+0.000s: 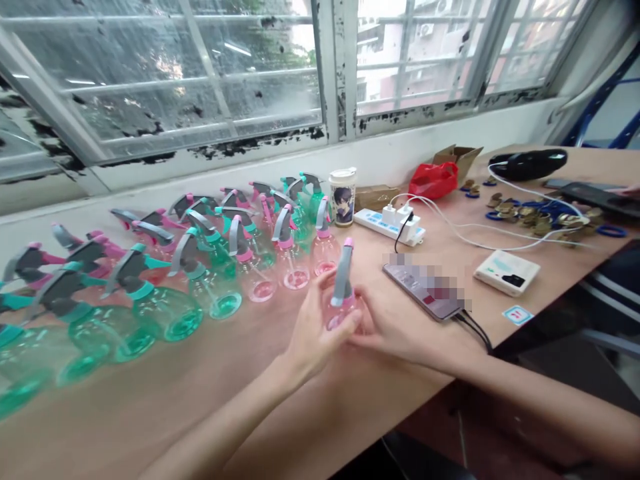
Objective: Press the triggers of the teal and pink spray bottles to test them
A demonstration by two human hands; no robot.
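Note:
Both my hands are closed around a clear pink spray bottle (343,303) with a grey and pink trigger head, held upright over the table's front middle. My left hand (316,327) wraps its left side, the thumb across the front. From the other side my right hand (375,328) grips it, its fingers partly hidden behind the bottle. Just beyond stands another pink spray bottle (325,250). Rows of pink and green spray bottles (170,313) with grey trigger heads fill the table to the left.
Behind the hands stand a printed cup (343,200) and a white power strip (390,225) with cables. A phone (425,290) and a white power bank (507,272) lie to the right. Farther back are a red bag (434,180) and gold-coloured pieces with blue rings (537,217).

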